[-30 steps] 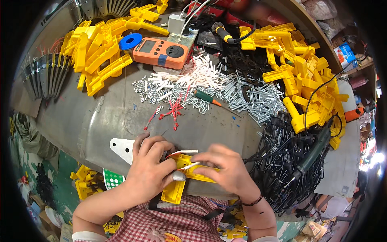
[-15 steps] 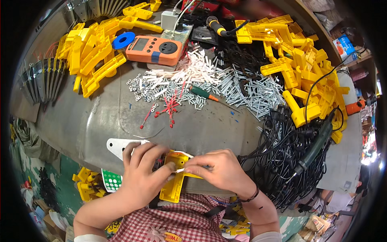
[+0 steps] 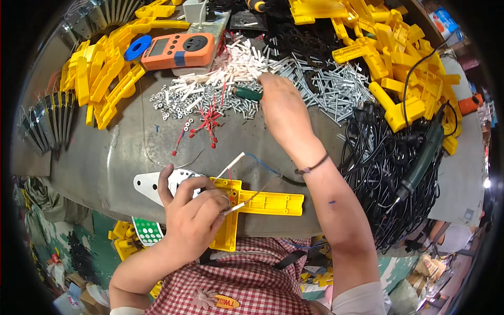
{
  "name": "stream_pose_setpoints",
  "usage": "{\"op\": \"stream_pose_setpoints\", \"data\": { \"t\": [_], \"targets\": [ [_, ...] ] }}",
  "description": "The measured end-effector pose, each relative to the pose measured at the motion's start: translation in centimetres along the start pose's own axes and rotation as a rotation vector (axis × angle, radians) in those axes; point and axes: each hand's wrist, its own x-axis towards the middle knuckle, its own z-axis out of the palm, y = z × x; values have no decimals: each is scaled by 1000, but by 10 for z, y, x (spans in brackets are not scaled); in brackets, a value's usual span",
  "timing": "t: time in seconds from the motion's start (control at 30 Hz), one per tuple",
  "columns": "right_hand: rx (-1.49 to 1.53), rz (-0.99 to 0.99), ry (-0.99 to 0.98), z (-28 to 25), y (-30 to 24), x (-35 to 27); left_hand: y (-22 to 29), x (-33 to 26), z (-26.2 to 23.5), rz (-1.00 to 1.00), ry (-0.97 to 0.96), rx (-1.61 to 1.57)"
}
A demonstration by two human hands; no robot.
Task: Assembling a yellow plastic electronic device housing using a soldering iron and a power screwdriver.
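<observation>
My left hand [image 3: 194,210] is closed over the left part of a yellow plastic housing [image 3: 270,203], above the table's front edge. Thin wires with white sleeves [image 3: 234,209] come out by its fingers, and a blue wire [image 3: 261,161] runs from one sleeve to a black cable. Under the fingers lies a white plate with holes [image 3: 149,184], partly hidden. My right hand [image 3: 283,107] reaches over the pile of screws, fingers bent down and mostly hidden. It covers the front of a screwdriver, whose green handle [image 3: 247,94] shows beside it; whether it grips it I cannot tell.
White sleeves [image 3: 231,68], nuts [image 3: 170,100] and screws [image 3: 336,92] are heaped mid-table. An orange meter [image 3: 178,51] stands behind, with yellow housings [image 3: 100,79] left and more [image 3: 388,68] right. Black cables [image 3: 367,184] and a green soldering iron [image 3: 428,157] lie at right.
My right hand has left the housing and moved up and away to the screwdriver and screws. The left hand stays on the housing. The view has shifted slightly.
</observation>
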Motion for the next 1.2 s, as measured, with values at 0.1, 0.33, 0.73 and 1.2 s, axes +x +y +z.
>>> {"op": "stream_pose_setpoints", "data": {
  "t": [0.1, 0.33, 0.73, 1.2],
  "targets": [
    [-63, -16, -106, 1, -6, -1, 3, 7, 3, -31, -31, -15],
    [392, 100, 102, -46, -32, -11, 4, 11, 10, 0, -23, 49],
    [1232, 306, -136, -93, -49, -48, 6, 6, -8, 279, -258, 176],
    [1882, 303, -212, -78, -71, -78, 12, -11, -14, 239, -269, 141]
  ]
}}
